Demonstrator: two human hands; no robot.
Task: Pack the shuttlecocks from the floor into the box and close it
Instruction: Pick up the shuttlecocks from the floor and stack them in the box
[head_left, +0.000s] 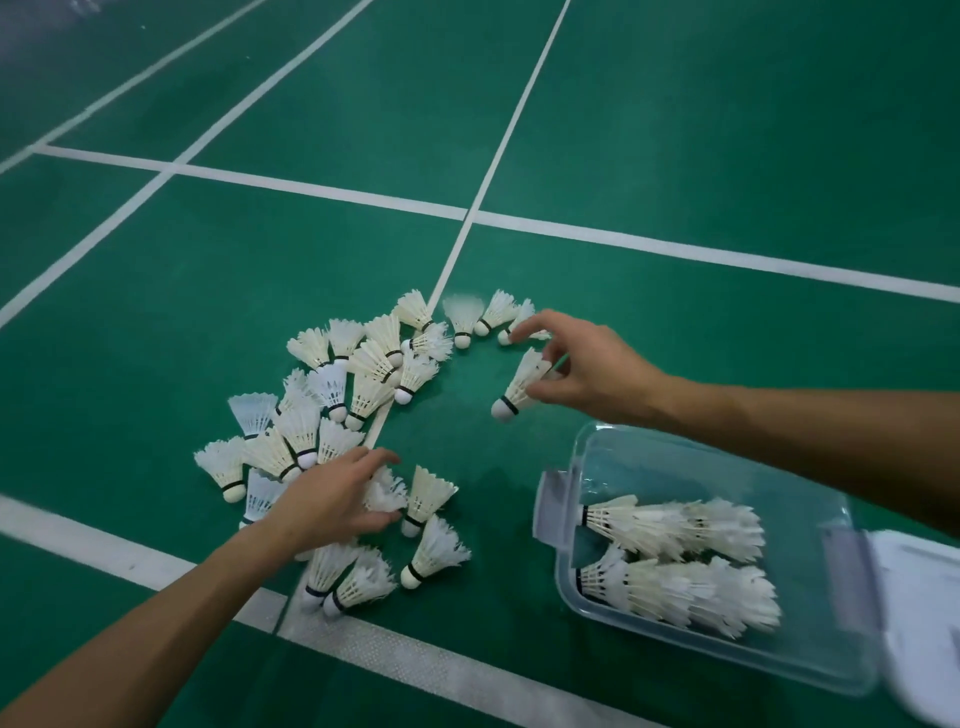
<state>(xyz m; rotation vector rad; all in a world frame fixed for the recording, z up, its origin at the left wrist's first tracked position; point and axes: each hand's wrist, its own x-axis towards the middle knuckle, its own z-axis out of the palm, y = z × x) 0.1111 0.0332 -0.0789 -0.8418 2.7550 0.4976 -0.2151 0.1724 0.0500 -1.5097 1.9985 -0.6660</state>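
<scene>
right hand (587, 366) pinching a feathered shuttlecock (519, 387) by its skirt, cork tip down, left hand (332, 499) curled round a frayed white shuttlecock (387, 491) among the scattered pile (332, 384) on green court floor (675, 130), clear plastic box (727, 660) holding two nested rows, white lid (914, 587) beside it

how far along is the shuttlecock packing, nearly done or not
Not nearly. Done: two stacked rows of shuttlecocks lie in the clear box. In hand: the right hand pinches one shuttlecock; the left hand grips another. Left: the floor pile of well over a dozen, then the lid, still off beside the box.
</scene>
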